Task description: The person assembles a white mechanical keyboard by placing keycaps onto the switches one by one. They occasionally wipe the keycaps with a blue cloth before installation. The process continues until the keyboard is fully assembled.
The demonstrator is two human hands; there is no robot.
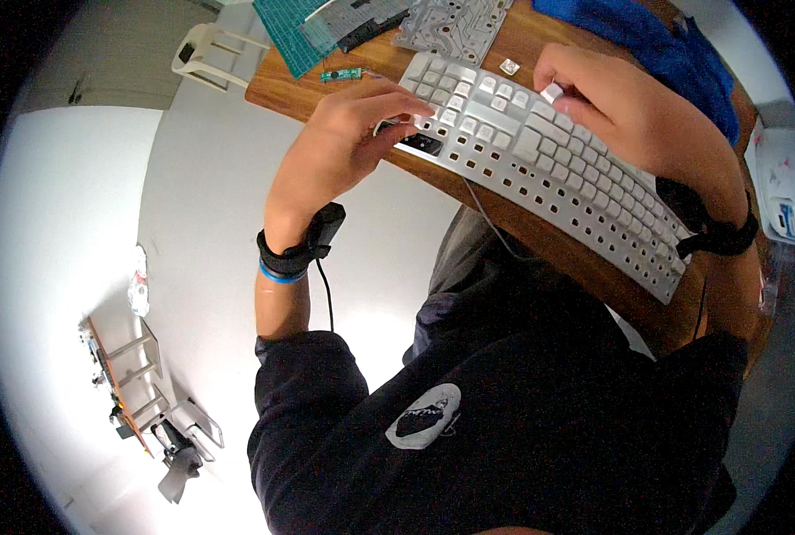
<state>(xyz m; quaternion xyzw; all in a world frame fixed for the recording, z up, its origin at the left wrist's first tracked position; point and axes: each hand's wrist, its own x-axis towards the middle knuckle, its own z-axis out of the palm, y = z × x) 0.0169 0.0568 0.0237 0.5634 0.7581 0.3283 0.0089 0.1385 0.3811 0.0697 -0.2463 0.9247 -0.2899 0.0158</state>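
Head view: white keyboard point(562, 160) at two o'clock; near twelve, the left hand point(348, 125) bends nearly closed over it, hold unclear; near two, the right hand point(625, 100) pinches a keycap point(552, 92); beyond, at eleven, lies a green mat point(289, 37).

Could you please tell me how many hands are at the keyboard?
2: the left hand, fingertips at the left end of the keyboard, and the right hand, a white keycap in its grip, at the far edge.
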